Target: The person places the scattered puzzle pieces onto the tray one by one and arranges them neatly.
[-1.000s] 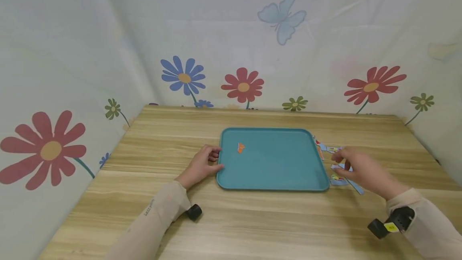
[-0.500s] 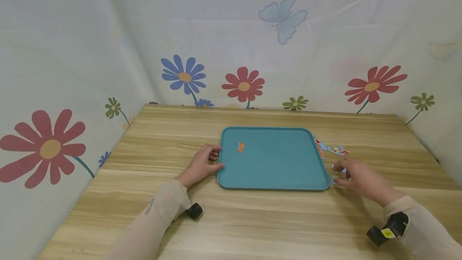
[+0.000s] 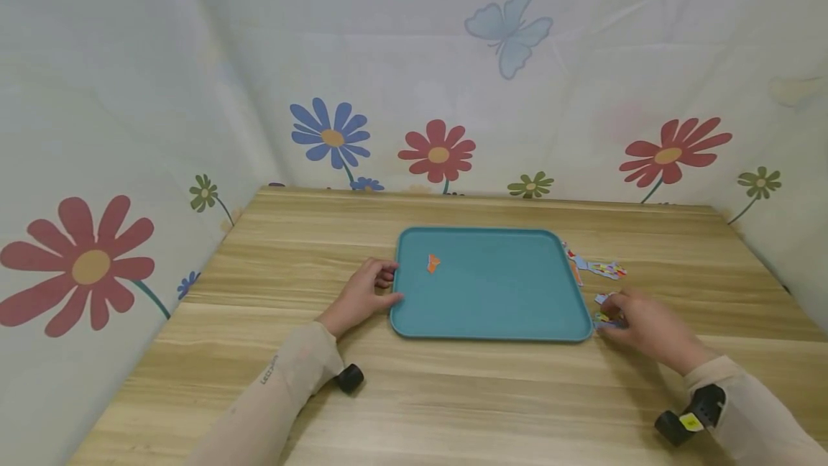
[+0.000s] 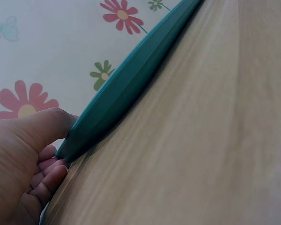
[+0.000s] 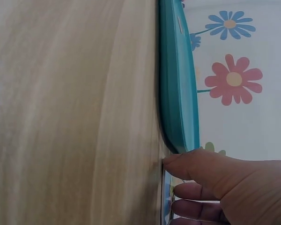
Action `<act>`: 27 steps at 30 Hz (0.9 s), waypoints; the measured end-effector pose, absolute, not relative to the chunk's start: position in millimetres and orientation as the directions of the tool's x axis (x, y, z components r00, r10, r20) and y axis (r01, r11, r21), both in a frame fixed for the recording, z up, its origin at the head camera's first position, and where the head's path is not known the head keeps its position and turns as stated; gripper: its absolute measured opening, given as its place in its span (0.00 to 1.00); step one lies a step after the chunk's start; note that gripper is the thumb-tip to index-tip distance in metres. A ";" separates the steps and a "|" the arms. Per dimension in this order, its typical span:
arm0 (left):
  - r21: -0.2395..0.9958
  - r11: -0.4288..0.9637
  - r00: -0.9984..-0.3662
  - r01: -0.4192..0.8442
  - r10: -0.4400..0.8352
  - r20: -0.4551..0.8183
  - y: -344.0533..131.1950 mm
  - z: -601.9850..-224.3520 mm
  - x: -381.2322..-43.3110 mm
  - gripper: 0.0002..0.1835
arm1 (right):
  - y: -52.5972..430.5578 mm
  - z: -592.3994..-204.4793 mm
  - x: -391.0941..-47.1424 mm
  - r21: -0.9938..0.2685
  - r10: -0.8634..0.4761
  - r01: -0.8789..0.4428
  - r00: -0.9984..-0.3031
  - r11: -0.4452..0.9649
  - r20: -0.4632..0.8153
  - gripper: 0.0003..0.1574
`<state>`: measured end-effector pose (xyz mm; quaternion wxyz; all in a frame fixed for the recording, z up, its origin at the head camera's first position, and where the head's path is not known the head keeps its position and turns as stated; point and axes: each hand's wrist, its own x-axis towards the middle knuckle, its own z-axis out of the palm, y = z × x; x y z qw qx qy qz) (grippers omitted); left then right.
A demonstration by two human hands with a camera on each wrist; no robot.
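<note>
A teal rectangular tray (image 3: 491, 290) lies on the wooden table, with a small orange puzzle piece (image 3: 433, 263) at its upper left. My left hand (image 3: 362, 290) grips the tray's left edge; in the left wrist view, the thumb lies on the rim and the other fingers curl against its side. Beyond the tray's right edge, my right hand (image 3: 650, 326) is low over the table. Between its thumb and bent fingers is a flat blue, printed puzzle piece (image 5: 167, 194), partly hidden by the fingers. Another pale piece (image 3: 601, 298) shows beside the index finger.
Several colourful puzzle pieces (image 3: 604, 268) lie farther back, right of the tray. An orange piece (image 3: 578, 274) sits close against the tray's right side. A white cloth with printed flowers (image 3: 438, 155) stands behind the table (image 3: 453, 401).
My right hand has shifted down and slightly left, closing around the nearer pieces; a blue strip beside it is no longer visible. The left hand stays on the tray.
</note>
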<state>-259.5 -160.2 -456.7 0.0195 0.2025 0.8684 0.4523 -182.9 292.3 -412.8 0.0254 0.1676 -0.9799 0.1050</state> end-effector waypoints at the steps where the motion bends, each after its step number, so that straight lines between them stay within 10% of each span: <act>1: 0.792 0.510 -0.917 0.335 0.370 0.150 -160.1 -456.5 -259.4 0.29 | 291.9 -413.2 -182.6 -0.197 -0.315 -0.326 -0.945 0.925 0.083 0.19; 27: 0.787 0.529 -0.925 0.318 0.356 0.135 -158.1 -451.5 -255.0 0.29 | 289.5 -408.9 -180.5 -0.240 -0.260 -0.259 -0.965 0.936 0.029 0.20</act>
